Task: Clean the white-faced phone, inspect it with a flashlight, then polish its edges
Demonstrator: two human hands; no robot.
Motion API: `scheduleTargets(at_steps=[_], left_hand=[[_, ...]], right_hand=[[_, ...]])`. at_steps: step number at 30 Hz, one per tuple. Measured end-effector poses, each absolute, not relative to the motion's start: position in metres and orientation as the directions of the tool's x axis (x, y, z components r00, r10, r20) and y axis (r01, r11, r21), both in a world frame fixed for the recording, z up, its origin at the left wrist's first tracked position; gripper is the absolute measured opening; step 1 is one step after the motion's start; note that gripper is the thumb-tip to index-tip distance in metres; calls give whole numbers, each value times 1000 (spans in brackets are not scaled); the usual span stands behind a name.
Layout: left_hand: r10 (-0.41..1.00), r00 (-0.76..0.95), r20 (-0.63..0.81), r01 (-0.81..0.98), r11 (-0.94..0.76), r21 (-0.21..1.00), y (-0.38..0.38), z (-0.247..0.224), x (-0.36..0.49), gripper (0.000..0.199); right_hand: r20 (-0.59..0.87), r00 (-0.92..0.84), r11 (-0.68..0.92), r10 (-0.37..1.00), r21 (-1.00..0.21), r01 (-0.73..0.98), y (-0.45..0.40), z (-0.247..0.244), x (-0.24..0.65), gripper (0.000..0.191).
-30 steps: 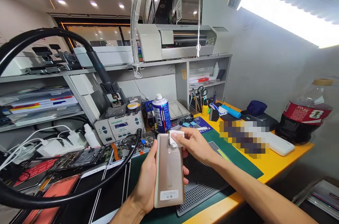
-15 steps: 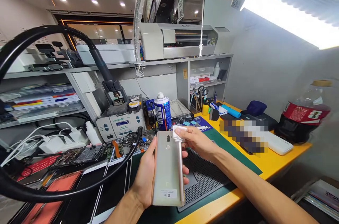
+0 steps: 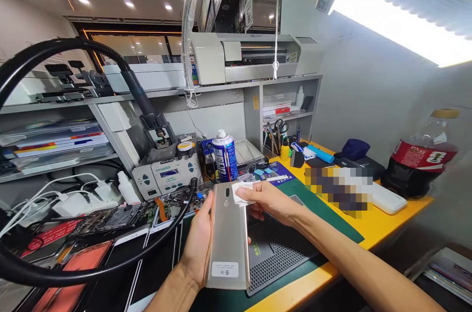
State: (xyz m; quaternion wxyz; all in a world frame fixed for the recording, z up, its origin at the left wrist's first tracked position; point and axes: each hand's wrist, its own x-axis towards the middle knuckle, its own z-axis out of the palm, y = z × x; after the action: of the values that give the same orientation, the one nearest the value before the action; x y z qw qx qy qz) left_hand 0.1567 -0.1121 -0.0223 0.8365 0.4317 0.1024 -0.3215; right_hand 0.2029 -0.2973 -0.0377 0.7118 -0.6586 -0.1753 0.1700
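A gold smartphone [image 3: 227,238] is held up with its back toward me, showing the camera, a round fingerprint sensor and a white label near the bottom. My left hand [image 3: 197,243] is wrapped around the phone from the left side, its fingers mostly hidden behind it. Between the thumb and fingers of my right hand [image 3: 267,199] is a small white wipe [image 3: 241,195], pressed on the upper right part of the phone's back. Below the phone lies a grey perforated mat [image 3: 285,248] on a green work mat [image 3: 332,218].
A black hose [image 3: 121,272] loops across the left over several phones and circuit boards. Behind the phone stand a blue spray can [image 3: 224,157] and a grey soldering station [image 3: 167,174]. A cola bottle [image 3: 420,157] and a white power bank [image 3: 389,197] are on the yellow table's right.
The phone has shifted slightly left and tilted, so its back looks darker. My right hand has slid the wipe from the upper right edge inward, nearer the camera.
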Motion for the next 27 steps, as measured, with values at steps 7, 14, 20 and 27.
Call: scheduleTargets(at_steps=[7,14,20,27], left_hand=[[-408,832,-376,545,478,689,-110,-24,163,58],[-442,846,-298,529,623,576,-106,-33,168,53],[-435,847,-305,529,633,565,-105,-29,168,49],[-483,826,-290,540,531,653,-107,-26,162,51]], right_hand=[[-54,800,-113,598,-993,17,-296,-41,197,57],[-211,672,-337,710,-940,61,-296,-41,190,51],[-216,605,-336,766,-938,90,-294,-46,187,49],[-10,724,-183,690,-970,160,-299,-46,197,54]])
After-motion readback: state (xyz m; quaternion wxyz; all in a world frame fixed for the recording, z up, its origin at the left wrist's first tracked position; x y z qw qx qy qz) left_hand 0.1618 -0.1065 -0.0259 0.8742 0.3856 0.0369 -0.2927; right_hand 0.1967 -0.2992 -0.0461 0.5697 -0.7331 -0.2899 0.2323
